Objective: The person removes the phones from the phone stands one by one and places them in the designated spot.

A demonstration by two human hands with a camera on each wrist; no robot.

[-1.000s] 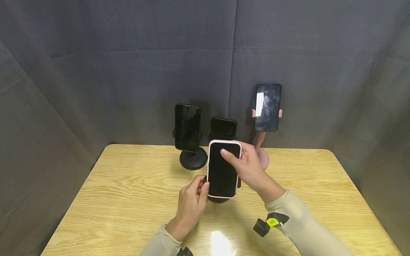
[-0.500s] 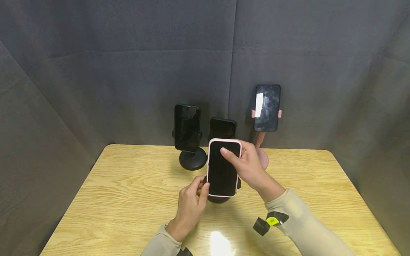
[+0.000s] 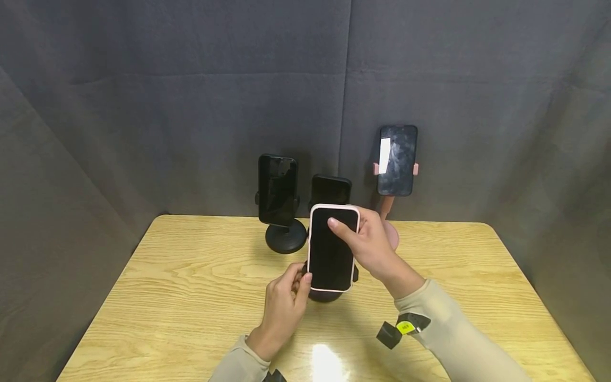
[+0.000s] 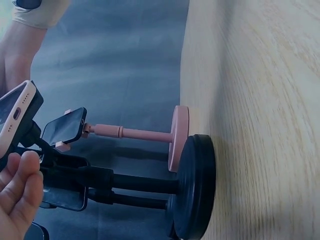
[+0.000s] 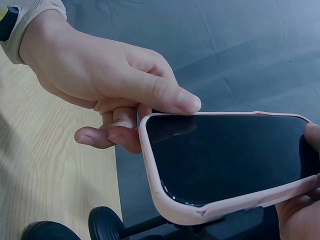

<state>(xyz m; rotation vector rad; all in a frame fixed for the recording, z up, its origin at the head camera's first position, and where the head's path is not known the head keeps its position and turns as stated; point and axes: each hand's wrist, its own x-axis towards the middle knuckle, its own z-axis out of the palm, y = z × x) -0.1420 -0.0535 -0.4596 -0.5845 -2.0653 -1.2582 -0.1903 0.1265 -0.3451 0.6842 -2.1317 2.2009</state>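
The pink-cased phone (image 3: 329, 260) stands in front — partly hiding a black phone (image 3: 331, 190).

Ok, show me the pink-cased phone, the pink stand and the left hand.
Pink-cased phone (image 3: 331, 255): head view, screen.
Pink stand (image 4: 146, 134): left wrist view, its pole.
Left hand (image 3: 281, 301): head view, back of hand.

- Over my remote feed, I saw a wood-grain table (image 3: 200, 286).
- A round-based black phone stand (image 3: 286, 242) stood at left.
- A pink phone stand (image 3: 392, 235) stood right.
- Between: a front black stand (image 3: 324, 296), a rear black stand (image 4: 140, 201).
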